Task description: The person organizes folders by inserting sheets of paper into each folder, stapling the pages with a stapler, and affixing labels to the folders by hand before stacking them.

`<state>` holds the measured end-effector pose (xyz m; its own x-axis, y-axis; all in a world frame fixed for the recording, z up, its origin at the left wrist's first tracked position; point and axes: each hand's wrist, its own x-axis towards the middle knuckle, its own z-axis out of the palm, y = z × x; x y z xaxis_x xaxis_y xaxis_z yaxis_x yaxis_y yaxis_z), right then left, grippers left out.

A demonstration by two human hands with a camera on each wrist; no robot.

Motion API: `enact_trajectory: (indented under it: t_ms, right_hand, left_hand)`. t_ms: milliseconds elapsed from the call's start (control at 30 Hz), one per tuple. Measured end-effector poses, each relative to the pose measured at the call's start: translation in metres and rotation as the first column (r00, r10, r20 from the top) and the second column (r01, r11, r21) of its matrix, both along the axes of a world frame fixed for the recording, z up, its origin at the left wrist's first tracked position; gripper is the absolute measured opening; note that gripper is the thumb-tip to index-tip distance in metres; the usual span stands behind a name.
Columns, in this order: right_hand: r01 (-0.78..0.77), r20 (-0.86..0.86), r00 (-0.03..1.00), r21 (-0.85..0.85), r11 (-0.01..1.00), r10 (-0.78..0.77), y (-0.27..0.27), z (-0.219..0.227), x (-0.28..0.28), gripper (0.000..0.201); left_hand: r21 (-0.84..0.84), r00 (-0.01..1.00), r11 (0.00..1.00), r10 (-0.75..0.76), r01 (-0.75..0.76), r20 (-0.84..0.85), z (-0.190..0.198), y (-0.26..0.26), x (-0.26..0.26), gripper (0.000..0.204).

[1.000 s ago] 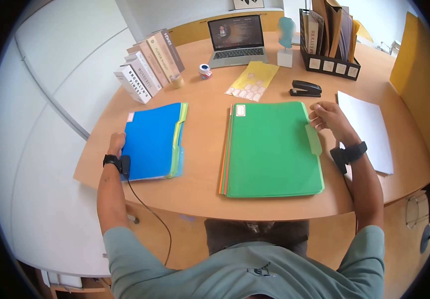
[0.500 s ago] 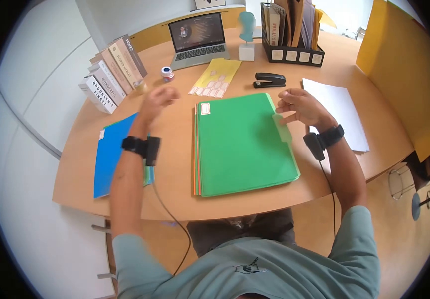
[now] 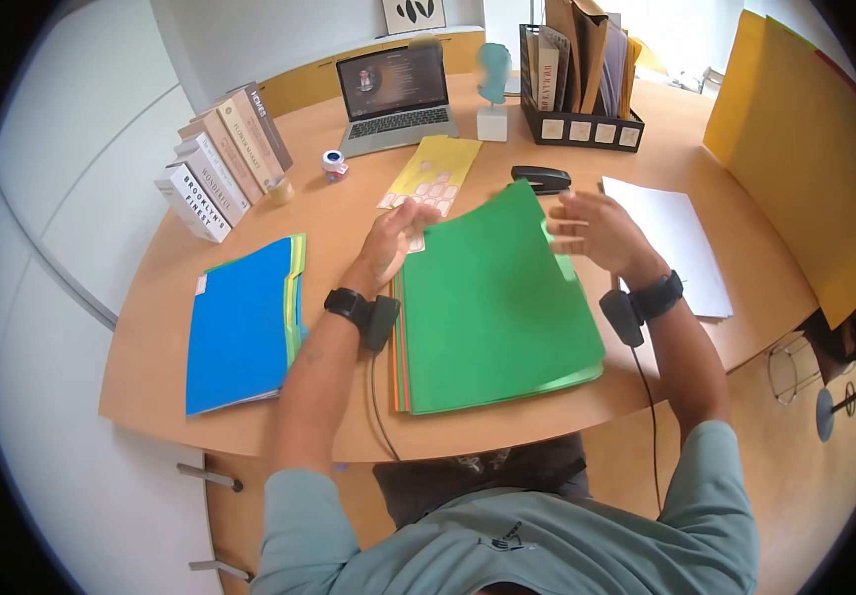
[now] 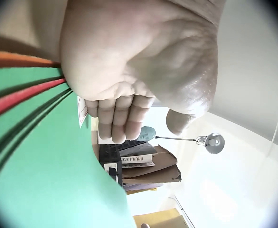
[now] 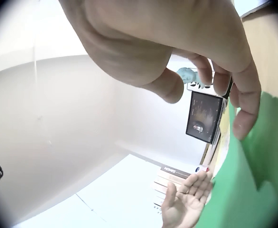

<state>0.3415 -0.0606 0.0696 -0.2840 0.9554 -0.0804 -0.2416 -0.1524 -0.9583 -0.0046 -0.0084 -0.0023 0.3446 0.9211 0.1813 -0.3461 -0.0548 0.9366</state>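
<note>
A stack of folders with a green folder (image 3: pixel 497 307) on top lies before the person, the far edge of the green one bowed up. Orange and red folder edges (image 4: pixel 25 94) show beneath it. The left hand (image 3: pixel 385 246) is at the stack's left edge, palm facing inward and fingers extended, as the left wrist view shows. By the right edge, near the tab, the right hand (image 3: pixel 602 233) has loosely bent fingers, its thumb apart; its fingertips are right at the lifted green sheet in the right wrist view. Blue folders (image 3: pixel 240 327) lie left of the left forearm.
White paper (image 3: pixel 681 238) lies at right, a black stapler (image 3: pixel 541 179) behind the folders. Farther back are a yellow label sheet (image 3: pixel 433 169), a laptop (image 3: pixel 393 94), a teal bust (image 3: pixel 493 74) and a black file organizer (image 3: pixel 587 129). Books (image 3: pixel 215 164) stand at left.
The left hand has left the blue folders and moved right to the green stack's left edge. The green folder's far edge has risen. The right hand stays by the right edge.
</note>
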Motion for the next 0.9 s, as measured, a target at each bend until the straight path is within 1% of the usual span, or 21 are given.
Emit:
enact_trajectory:
  t_ms: [33,100,133,167,233,300,367,400,433,500,533,567,600,633,667,700,733,767,833,900]
  right_hand:
    - [-0.047,-0.045,0.998,0.048,0.998,0.049,0.003,0.004,-0.003,0.039]
    - [-0.125,-0.13,0.981,0.152,0.981,0.145,-0.003,0.032,-0.027,0.041]
    - [-0.163,-0.127,0.972,0.239,0.957,0.198,-0.012,0.05,-0.045,0.041]
    - [-0.197,-0.121,0.961,0.324,0.925,0.247,-0.017,0.063,-0.065,0.041]
    - [-0.288,-0.083,0.935,0.387,0.876,0.344,-0.013,0.066,-0.102,0.038]
    - [-0.414,0.058,0.892,0.502,0.759,0.448,-0.025,0.069,-0.137,0.047]
    - [-0.523,0.344,0.851,0.494,0.694,0.396,-0.045,0.071,-0.156,0.048]
    - [-0.581,0.528,0.805,0.602,0.548,0.272,-0.044,0.064,-0.158,0.047]
    - [-0.655,0.671,0.733,0.653,0.38,0.11,-0.04,0.055,-0.155,0.046]
    - [-0.663,0.655,0.732,0.621,0.418,0.188,-0.039,0.052,-0.127,0.034]
    - [-0.647,0.629,0.741,0.577,0.498,0.233,-0.038,0.054,-0.105,0.031]
    - [-0.609,0.671,0.738,0.616,0.5,0.071,-0.028,0.053,-0.079,0.029]
    - [-0.583,0.694,0.714,0.66,0.474,-0.09,-0.009,0.045,-0.048,0.03]
    - [-0.424,0.673,0.726,0.599,0.679,-0.14,0.0,0.037,-0.016,0.025]
    - [-0.406,0.73,0.641,0.585,0.702,-0.238,0.015,0.032,0.029,0.023]
    - [-0.388,0.7,0.47,0.711,0.587,-0.537,0.063,-0.011,0.092,0.021]
    - [-0.049,0.794,0.336,0.551,0.833,-0.506,0.046,0.005,0.114,0.029]
    - [0.077,0.866,0.147,0.472,0.878,-0.478,0.047,0.008,0.148,0.041]
    - [0.184,0.887,-0.079,0.461,0.868,-0.454,0.044,-0.007,0.204,0.052]
    - [0.232,0.866,0.016,0.483,0.845,-0.499,0.03,-0.026,0.226,0.055]
  left_hand:
    - [-0.001,0.999,1.0,0.018,-0.018,0.031,0.002,0.0,0.001,0.048]
    - [0.06,0.969,0.988,0.124,-0.14,0.213,-0.01,0.017,-0.008,0.049]
    - [0.079,0.938,0.977,0.168,-0.2,0.302,-0.015,0.023,-0.012,0.05]
    - [0.036,0.908,0.972,0.203,-0.232,0.367,-0.011,0.023,-0.013,0.045]
    - [-0.057,0.833,0.959,0.271,-0.278,0.482,0.012,0.014,-0.009,0.036]
    - [-0.06,0.821,0.958,0.272,-0.28,0.502,0.019,0.01,-0.011,0.036]
    - [-0.045,0.815,0.961,0.257,-0.274,0.52,0.02,0.007,-0.016,0.036]
    - [-0.036,0.818,0.961,0.252,-0.273,0.517,0.015,0.008,-0.022,0.036]
    - [-0.029,0.82,0.963,0.243,-0.267,0.518,0.01,0.008,-0.027,0.036]
    - [-0.018,0.821,0.964,0.236,-0.266,0.519,0.002,0.006,-0.036,0.036]
    - [-0.015,0.822,0.964,0.235,-0.266,0.519,-0.001,0.004,-0.04,0.036]
    - [-0.014,0.824,0.966,0.227,-0.257,0.519,-0.002,0.003,-0.041,0.036]
    - [-0.011,0.826,0.965,0.231,-0.263,0.514,-0.007,0.0,-0.047,0.036]
    - [-0.009,0.829,0.965,0.229,-0.261,0.51,-0.008,-0.001,-0.049,0.035]
    - [-0.007,0.831,0.965,0.229,-0.262,0.507,-0.01,-0.003,-0.052,0.035]
    - [-0.006,0.832,0.965,0.23,-0.263,0.505,-0.012,-0.005,-0.054,0.035]
    - [-0.006,0.834,0.964,0.232,-0.265,0.5,-0.013,-0.008,-0.057,0.035]
    - [-0.007,0.832,0.964,0.232,-0.265,0.504,-0.015,-0.01,-0.059,0.035]
    - [-0.006,0.83,0.961,0.241,-0.275,0.503,-0.019,-0.015,-0.065,0.035]
    - [-0.004,0.83,0.959,0.247,-0.283,0.5,-0.022,-0.018,-0.067,0.035]
